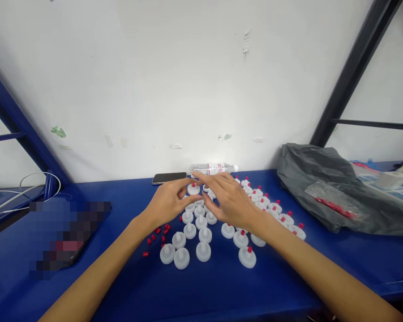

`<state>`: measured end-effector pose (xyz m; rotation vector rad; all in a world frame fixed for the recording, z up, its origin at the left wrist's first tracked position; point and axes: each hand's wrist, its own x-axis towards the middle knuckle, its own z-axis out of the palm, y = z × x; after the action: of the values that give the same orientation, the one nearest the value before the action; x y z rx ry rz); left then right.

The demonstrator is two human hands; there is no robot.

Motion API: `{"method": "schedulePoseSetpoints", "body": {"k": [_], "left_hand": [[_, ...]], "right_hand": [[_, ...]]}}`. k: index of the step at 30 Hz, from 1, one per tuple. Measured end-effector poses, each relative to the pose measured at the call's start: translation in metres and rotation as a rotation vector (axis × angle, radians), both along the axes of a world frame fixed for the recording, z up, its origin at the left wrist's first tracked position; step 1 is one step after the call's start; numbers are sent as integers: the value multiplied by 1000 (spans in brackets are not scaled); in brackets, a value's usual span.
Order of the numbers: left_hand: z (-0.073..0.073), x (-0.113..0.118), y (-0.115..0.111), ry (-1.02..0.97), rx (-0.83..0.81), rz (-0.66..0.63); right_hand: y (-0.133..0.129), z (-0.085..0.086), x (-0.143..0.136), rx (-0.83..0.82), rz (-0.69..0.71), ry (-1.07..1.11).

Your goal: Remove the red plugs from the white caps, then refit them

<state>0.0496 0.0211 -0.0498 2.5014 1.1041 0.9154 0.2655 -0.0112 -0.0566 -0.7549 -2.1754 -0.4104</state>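
My left hand point(169, 200) is curled with its thumb and forefinger around a white round cap point(193, 190) that carries a red tip. Close beside it, my right hand point(231, 197) arches over the group, its fingers stretched toward the left fingertips and its thumb apart from them. Below both hands, several white spouted caps without red tips point(203, 252) stand upright on the blue table point(137, 290). More white caps with red tips point(247, 258) stand to the right, partly covered by my right hand and forearm. Small red tips point(163, 239) lie loose at the left.
A black phone point(169, 178) and a clear plastic bottle point(213, 168) lie along the wall. At the right is a dark grey plastic bag point(305, 179) with a clear packet of red pieces point(336, 208) on it. A blurred dark object point(74, 237) lies left.
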Motion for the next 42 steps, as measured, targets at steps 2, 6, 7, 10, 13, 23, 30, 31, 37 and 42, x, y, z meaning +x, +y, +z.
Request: {"method": "schedulePoseSetpoints", "body": {"k": [2, 6, 7, 10, 13, 23, 30, 31, 37, 42], "left_hand": [[1, 2, 0, -67, -88, -36], [-4, 8, 0, -145, -228, -117], [-6, 9, 0, -153, -250, -127], [-7, 12, -2, -165, -265, -124], [-3, 13, -7, -156, -226, -80], [-4, 7, -10, 51, -16, 16], [-5, 14, -11, 3, 28, 68], [-5, 17, -12, -24, 27, 85], [-8, 16, -6, -94, -54, 169], [6, -19, 17, 49, -28, 319]], "right_hand": [[1, -2, 0, -21, -46, -34], [3, -9, -3, -29, -106, -32], [4, -11, -4, -28, -114, -15], [4, -14, -6, -20, -123, 15], [5, -12, -5, -17, -116, 25], [6, -14, -2, -14, -86, 9], [10, -8, -2, 61, -116, -3], [10, -6, -2, 78, -121, -9], [16, 10, 23, 154, -291, -15], [30, 19, 72, 111, -458, 162]]}}
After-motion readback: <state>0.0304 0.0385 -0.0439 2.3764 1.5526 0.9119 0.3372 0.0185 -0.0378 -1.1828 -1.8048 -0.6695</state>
